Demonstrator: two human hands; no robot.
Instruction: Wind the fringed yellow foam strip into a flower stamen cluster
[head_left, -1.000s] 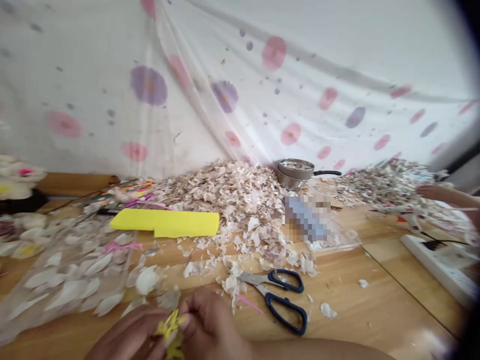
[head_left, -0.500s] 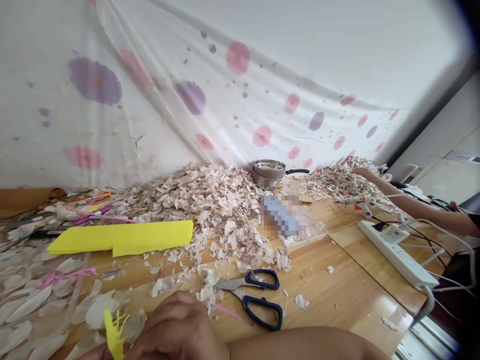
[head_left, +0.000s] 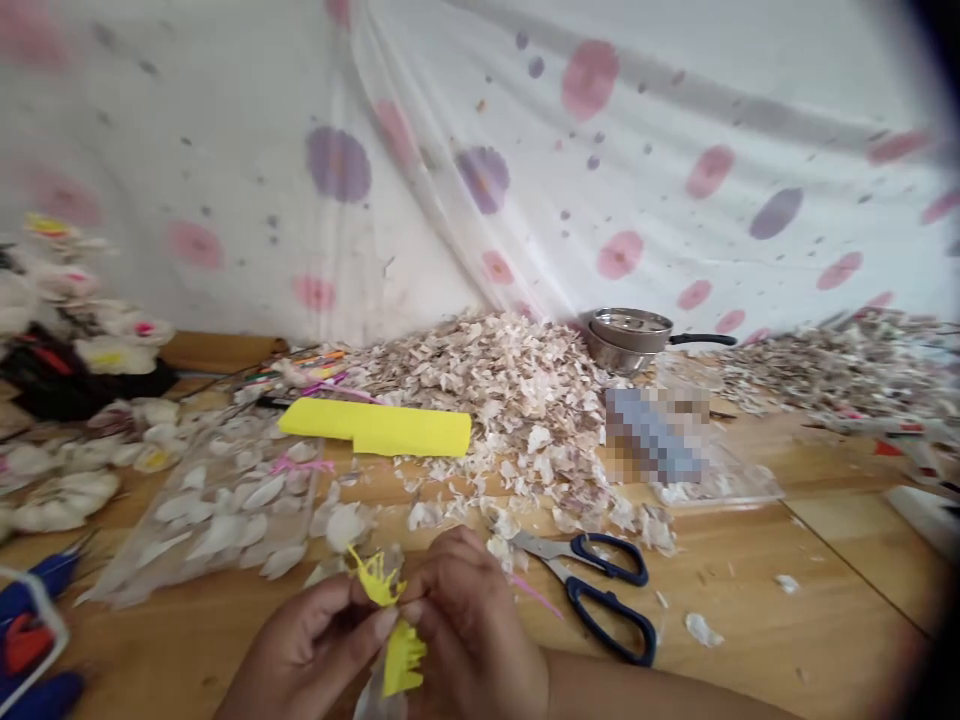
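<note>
In the head view a strip of yellow material with a fringed edge point(head_left: 403, 660) is pinched between the fingertips of both hands, its frayed top sticking up and the rest hanging below. My left hand point(head_left: 315, 640) grips it from the left, thumb pressed to it. My right hand point(head_left: 472, 620) grips it from the right, fingers curled and touching the left ones. Something pale and translucent hangs beneath the strip; I cannot tell what. Right of my right hand lie scissors point(head_left: 611, 625) with navy handles, blades apart. Beyond the hands lies a folded yellow sheet point(head_left: 412, 430).
A heap of pale papery flakes point(head_left: 487, 390) fills the back middle. Metal pans point(head_left: 630, 340) stand behind it. Petal-like pieces on a clear sheet point(head_left: 225, 520) lie left. Blue-handled pliers point(head_left: 37, 640) are front left, handmade flowers point(head_left: 112, 340) back left. A glue gun point(head_left: 911, 450) is right.
The view has swung left, bringing the flowers and pliers in and the co-worker's arm out. Both hands now show more fully, with the yellow strip raised between them.
</note>
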